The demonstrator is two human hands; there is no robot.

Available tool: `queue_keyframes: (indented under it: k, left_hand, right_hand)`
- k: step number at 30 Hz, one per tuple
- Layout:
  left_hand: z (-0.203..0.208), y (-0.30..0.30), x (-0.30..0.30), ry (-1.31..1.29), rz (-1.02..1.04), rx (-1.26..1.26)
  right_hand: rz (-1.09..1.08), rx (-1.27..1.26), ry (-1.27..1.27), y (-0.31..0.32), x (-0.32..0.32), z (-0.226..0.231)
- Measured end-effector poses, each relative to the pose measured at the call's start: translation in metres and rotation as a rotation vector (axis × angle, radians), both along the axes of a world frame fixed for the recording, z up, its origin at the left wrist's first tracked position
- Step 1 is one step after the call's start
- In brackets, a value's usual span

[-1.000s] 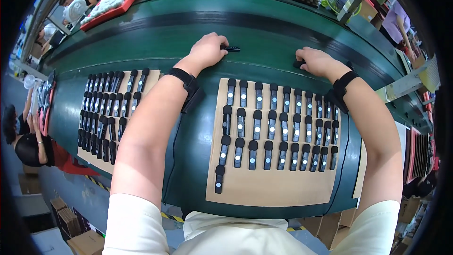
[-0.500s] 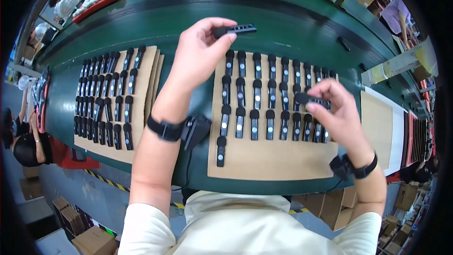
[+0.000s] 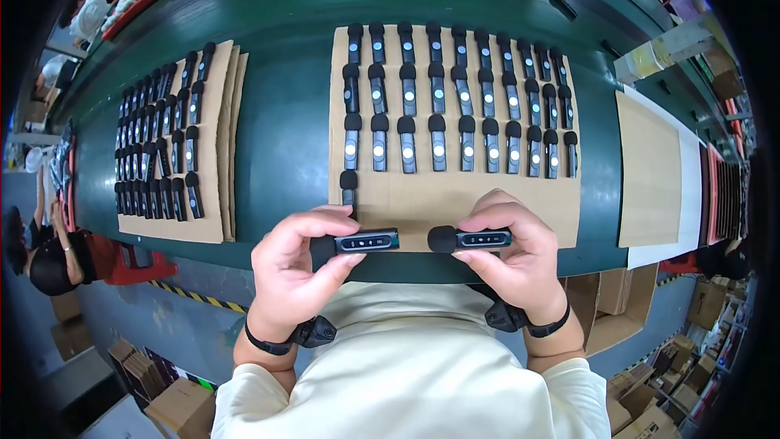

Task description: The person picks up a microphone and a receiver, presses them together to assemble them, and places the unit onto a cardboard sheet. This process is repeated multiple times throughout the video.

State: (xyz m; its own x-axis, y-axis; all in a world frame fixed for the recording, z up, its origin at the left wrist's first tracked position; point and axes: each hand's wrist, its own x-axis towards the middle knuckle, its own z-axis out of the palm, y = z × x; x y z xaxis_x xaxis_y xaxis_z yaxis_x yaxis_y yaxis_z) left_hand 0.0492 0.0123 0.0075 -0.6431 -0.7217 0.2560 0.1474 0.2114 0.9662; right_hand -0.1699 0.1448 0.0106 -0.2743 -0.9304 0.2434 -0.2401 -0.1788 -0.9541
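Close to my body, my left hand (image 3: 286,270) pinches a small black clip-on microphone (image 3: 370,241) between thumb and fingers. Its foam tip is partly hidden by the fingers, and its button side faces up. Level with it, my right hand (image 3: 526,264) grips a second clip-on microphone (image 3: 486,239), whose round foam tip points left toward the first. A gap separates the two. Beyond my hands, several similar microphones (image 3: 408,144) lie in rows on a cardboard sheet (image 3: 520,207). One single microphone (image 3: 348,189) lies below the left column, just past my left fingers.
On the left, a cardboard stack (image 3: 213,195) carries more rows of microphones. A loose microphone (image 3: 562,6) lies on the far green table (image 3: 284,114). A taped post (image 3: 662,57) and another cardboard sheet (image 3: 650,171) stand right. A person (image 3: 53,260) is at the far left.
Both hands have drawn back toward my body, each still holding its microphone. They are now level and closer together. The view has also shifted, with the rows appearing higher in the picture.
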Motion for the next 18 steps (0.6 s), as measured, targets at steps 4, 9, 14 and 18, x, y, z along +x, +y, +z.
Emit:
queue_keyframes:
  k: [4, 9, 14, 18]
  left_hand:
    - [-0.001, 0.0065, 0.0014, -0.042, -0.022, -0.072]
    - [-0.0017, 0.004, -0.0032, -0.058, -0.075, -0.162]
    - [-0.0029, 0.0028, -0.004, -0.069, -0.108, -0.18]
    - [-0.0032, 0.0017, -0.0056, -0.075, -0.111, -0.203]
  right_hand:
    - [0.019, -0.034, 0.023, 0.0005, 0.0032, -0.0041]
    - [0.019, -0.058, 0.05, -0.0014, 0.0073, -0.0075]
    - [0.013, -0.057, 0.052, 0.0011, 0.0054, -0.0114]
    - [0.025, -0.07, 0.037, 0.0006, 0.0045, -0.0099]
